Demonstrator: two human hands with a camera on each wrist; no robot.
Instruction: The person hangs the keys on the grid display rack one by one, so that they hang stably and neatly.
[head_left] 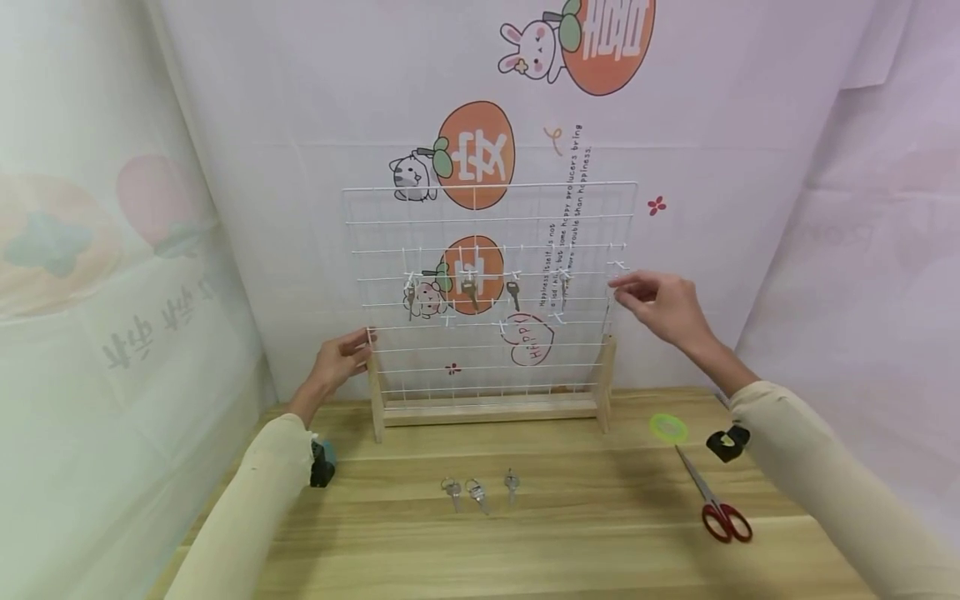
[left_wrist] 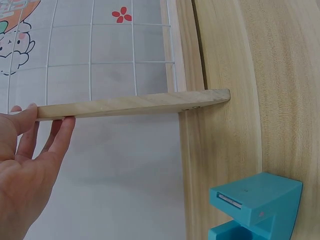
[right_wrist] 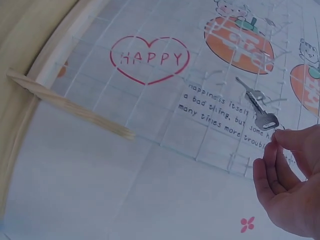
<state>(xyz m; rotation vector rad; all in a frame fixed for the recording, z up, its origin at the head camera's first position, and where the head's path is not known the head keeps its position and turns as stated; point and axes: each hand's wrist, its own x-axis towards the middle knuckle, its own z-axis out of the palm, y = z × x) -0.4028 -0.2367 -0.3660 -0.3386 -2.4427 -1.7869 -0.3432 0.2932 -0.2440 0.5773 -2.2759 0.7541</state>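
Evidently mid-hanging: left hand steadied the wire rack with straight fingers, while right hand pinched a key near its hook, needing fine alignment next.

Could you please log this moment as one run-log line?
left hand: steadies rack post | right hand: fingertips at key hung on grid, grip unclear | table: three keys, scissors
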